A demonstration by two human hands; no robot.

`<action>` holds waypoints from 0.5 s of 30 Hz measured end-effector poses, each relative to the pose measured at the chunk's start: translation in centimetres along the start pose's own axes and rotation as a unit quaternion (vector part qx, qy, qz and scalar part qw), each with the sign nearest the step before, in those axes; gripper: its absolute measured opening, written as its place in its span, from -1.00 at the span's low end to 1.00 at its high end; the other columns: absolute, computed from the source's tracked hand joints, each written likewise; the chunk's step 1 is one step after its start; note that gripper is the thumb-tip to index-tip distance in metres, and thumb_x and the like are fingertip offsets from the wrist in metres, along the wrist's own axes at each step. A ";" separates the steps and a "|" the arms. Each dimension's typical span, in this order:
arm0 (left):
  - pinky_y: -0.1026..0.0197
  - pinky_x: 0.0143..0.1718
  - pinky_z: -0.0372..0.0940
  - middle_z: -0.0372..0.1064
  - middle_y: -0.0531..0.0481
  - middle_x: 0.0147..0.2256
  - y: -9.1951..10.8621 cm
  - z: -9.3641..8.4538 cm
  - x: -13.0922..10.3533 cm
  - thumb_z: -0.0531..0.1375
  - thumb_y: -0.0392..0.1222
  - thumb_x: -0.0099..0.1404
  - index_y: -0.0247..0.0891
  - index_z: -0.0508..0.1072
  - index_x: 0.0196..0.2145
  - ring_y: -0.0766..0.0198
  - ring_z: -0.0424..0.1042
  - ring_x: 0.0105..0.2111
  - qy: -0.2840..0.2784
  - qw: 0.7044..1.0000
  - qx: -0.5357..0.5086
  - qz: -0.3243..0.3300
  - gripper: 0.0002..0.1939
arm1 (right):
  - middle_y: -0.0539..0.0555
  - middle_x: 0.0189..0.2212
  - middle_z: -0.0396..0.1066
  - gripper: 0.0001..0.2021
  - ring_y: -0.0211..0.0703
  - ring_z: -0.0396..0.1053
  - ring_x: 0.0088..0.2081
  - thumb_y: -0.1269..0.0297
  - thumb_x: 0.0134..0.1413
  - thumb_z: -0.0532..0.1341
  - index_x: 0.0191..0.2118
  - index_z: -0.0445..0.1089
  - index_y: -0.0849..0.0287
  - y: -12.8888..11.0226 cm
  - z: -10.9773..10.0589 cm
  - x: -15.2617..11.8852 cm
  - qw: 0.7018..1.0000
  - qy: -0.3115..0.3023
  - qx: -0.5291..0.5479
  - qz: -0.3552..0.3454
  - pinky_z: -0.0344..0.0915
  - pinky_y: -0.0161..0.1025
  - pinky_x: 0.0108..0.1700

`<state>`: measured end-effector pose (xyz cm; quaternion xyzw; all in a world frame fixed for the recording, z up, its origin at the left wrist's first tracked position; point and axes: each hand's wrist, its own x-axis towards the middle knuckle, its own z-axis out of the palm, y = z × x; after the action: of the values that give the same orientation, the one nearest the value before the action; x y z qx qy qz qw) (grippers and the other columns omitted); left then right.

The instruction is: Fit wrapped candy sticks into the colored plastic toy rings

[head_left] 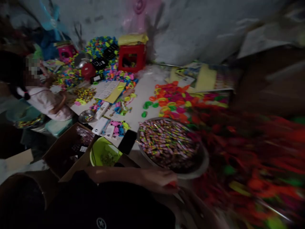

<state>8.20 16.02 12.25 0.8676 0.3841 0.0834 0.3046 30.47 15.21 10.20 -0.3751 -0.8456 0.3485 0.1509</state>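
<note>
My left hand (165, 180) reaches across in front of my body, its fingers closed on a small red-orange plastic piece (172, 184). Close beside it, low in the view, is my right hand (192, 203); it is dark and smeared, so its fingers cannot be made out. Just beyond both hands stands a large round metal basin (194, 173) filled with small wrapped sticks (166, 140) that look like candy. A big heap of neon plastic pieces (252, 165), mostly red and orange, spreads to the right and is blurred.
A black phone (128, 142) lies beside a lime-green bucket (95, 152). Left of these is an open cardboard box (57, 152). Loose neon pieces (164, 98) cover part of the white table (143, 86). A red stool (132, 57) stands at the back; another person (51, 101) sits left.
</note>
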 end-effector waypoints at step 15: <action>0.16 -0.05 0.24 0.40 -0.03 -0.15 -5.9 -5.4 3.7 -0.01 -0.03 0.40 -0.17 0.33 -0.15 0.20 0.40 -0.10 0.087 0.994 -0.065 -0.009 -0.77 | 0.27 0.01 0.36 -0.60 0.09 0.30 0.06 0.06 0.21 0.05 0.02 0.35 0.20 9.5 -7.5 -1.4 0.888 0.378 -0.137 0.221 0.21 0.11 0.11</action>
<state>5.05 24.23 12.74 0.8321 0.4104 0.1808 0.3264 40.32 22.26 8.89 -0.6726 -0.6592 0.0850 0.3253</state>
